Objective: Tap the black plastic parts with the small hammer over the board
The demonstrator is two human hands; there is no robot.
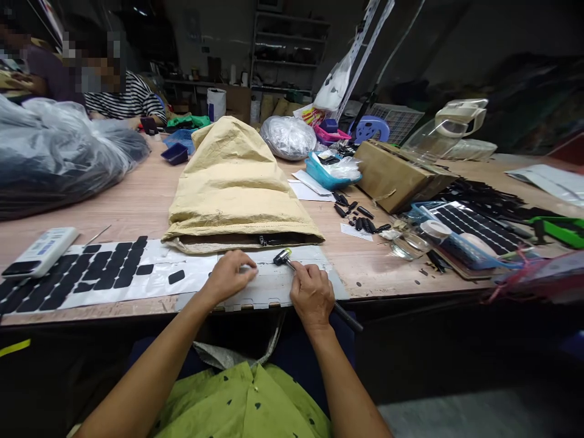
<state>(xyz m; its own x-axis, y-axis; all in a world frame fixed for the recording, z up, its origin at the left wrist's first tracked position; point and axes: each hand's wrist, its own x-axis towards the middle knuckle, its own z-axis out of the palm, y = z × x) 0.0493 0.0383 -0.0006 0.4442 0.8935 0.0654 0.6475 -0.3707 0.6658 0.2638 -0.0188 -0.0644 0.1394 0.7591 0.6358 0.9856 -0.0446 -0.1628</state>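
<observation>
My right hand is wrapped round a small hammer with a metal shaft, a dark head with a yellow-green end, and a black handle sticking out behind the hand. My left hand hovers over or rests on the grey-white board at the table's front edge; its fingers are curved and apart, with nothing visible in them. Just beyond both hands lies a pale yellow sack, its mouth facing me. Dark items and a shiny metal part show in the opening.
At left, black stick-on pads lie on a white sheet beside a white device. A large plastic bag fills the far left. At right are black handle-like pieces and a cardboard box. A person in stripes sits opposite.
</observation>
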